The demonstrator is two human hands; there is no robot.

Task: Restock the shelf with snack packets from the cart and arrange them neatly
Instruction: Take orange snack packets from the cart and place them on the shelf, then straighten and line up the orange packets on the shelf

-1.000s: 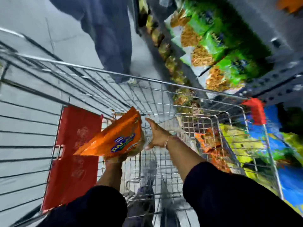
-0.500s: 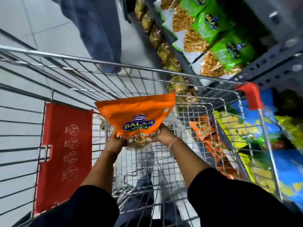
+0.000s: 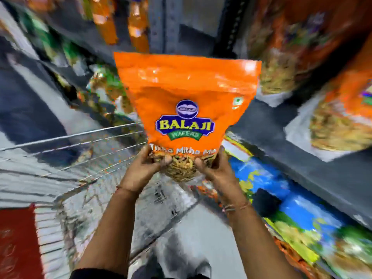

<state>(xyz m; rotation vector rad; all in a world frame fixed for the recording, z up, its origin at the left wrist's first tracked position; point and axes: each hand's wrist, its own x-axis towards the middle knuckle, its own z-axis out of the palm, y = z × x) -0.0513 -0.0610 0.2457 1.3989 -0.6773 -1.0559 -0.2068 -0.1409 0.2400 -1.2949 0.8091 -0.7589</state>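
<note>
Above wire cart (image 3: 84,150), left hand (image 3: 144,169) and right hand (image 3: 215,170) pinch orange snack packet (image 3: 187,97); blurred shelf (image 3: 281,137) behind.

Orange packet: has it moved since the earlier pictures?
Yes. The orange packet has come up out of the cart toward the shelf, now gripped upright at its base by both the left hand and right hand.

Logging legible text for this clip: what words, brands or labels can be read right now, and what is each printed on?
"BALAJI": large logo on the orange packet, held by the left hand and right hand.
"WAFERS": green banner under that logo.
"Tikha Mitha M…": white line below, cut off by the right hand.
Small oval emblem above the logo: too small to read.
Shelf packets and red cart panel: too blurred to read.
</note>
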